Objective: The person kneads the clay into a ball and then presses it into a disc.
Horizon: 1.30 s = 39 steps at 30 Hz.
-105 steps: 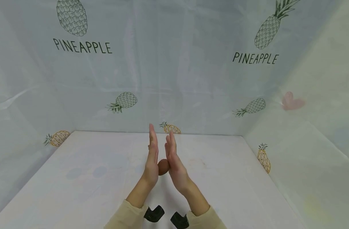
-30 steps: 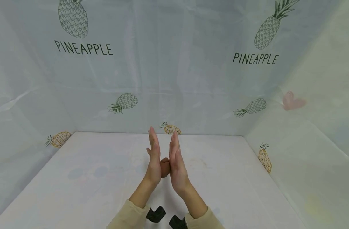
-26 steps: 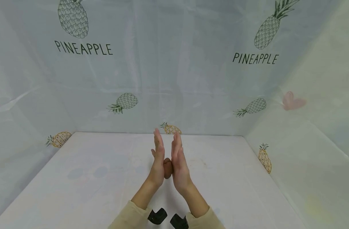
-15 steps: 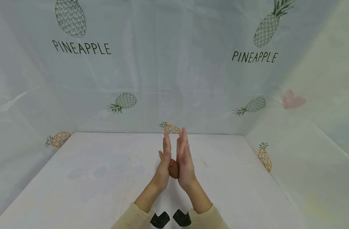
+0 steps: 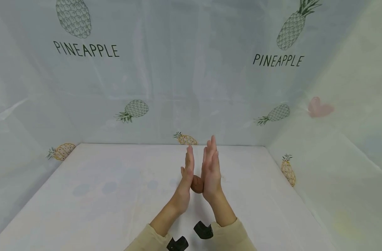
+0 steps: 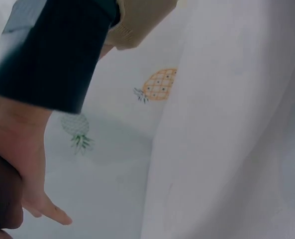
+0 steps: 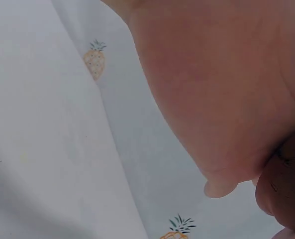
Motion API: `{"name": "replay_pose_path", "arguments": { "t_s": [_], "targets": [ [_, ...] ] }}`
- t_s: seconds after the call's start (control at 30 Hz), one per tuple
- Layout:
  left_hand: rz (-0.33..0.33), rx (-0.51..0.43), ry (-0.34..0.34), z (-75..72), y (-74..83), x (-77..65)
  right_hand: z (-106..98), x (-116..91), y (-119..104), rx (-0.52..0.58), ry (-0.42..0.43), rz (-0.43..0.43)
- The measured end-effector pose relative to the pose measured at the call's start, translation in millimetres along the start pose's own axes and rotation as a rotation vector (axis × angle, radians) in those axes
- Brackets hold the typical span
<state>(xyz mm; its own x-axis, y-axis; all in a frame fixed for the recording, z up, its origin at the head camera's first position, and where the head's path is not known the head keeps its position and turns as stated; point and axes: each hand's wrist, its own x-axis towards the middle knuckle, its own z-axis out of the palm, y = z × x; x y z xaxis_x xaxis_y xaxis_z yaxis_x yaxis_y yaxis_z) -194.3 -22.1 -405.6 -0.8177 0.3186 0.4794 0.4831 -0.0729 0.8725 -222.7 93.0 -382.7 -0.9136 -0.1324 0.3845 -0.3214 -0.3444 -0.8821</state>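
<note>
A brown lump of clay [image 5: 197, 184], roundish with creases on its surface, is pressed between two upright palms in the head view. My left hand [image 5: 185, 188] touches it from the left and my right hand [image 5: 212, 177] from the right. Both hands have straight fingers pointing up and away, with the right fingertips higher. The palms partly cover the clay's sides. In the left wrist view the clay [image 6: 3, 191] shows dark at the left edge. Fine cracks mark the clay [image 7: 289, 181] at the right edge of the right wrist view.
Below the hands spreads a white tabletop [image 5: 115, 209]. Pale sheeting [image 5: 191, 80] printed with pineapples stands behind and along both sides. Black wrist-worn blocks sit at the left sleeve [image 5: 177, 244] and right sleeve [image 5: 204, 230].
Both hands have shifted right together with the clay, the right hand rising against the left. The clay, smooth at first, then upright and cracked, now looks rounder and tilted.
</note>
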Motion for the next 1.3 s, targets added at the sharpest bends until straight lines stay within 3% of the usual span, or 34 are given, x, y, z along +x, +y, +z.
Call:
{"name": "replay_pose_path", "arguments": {
  "t_s": [0.2, 0.47, 0.77, 0.9, 1.13, 1.3],
  "targets": [
    [0.039, 0.0, 0.036, 2.1, -2.3, -1.8, 0, 1, 8, 0.034, -0.012, 0.022],
    [0.111, -0.006, 0.1, -5.0, 0.1, -1.6, 11, -5, 17, 0.037, -0.153, 0.063],
    [0.008, -0.128, 0.073, -17.3, 3.7, 0.3, 22, -10, 16, 0.087, -0.22, 0.059],
    [0.002, -0.094, 0.092, -24.4, 1.7, 0.7, 26, -12, 12, 0.085, -0.228, 0.056],
    [0.025, 0.081, 0.195, -28.0, -2.4, 4.6, 29, -15, 6, 0.062, -0.227, 0.016],
    [-0.011, 0.1, 0.23, -26.9, -6.6, 5.8, 28, -15, 3, 0.057, -0.225, -0.015]
  ]
}}
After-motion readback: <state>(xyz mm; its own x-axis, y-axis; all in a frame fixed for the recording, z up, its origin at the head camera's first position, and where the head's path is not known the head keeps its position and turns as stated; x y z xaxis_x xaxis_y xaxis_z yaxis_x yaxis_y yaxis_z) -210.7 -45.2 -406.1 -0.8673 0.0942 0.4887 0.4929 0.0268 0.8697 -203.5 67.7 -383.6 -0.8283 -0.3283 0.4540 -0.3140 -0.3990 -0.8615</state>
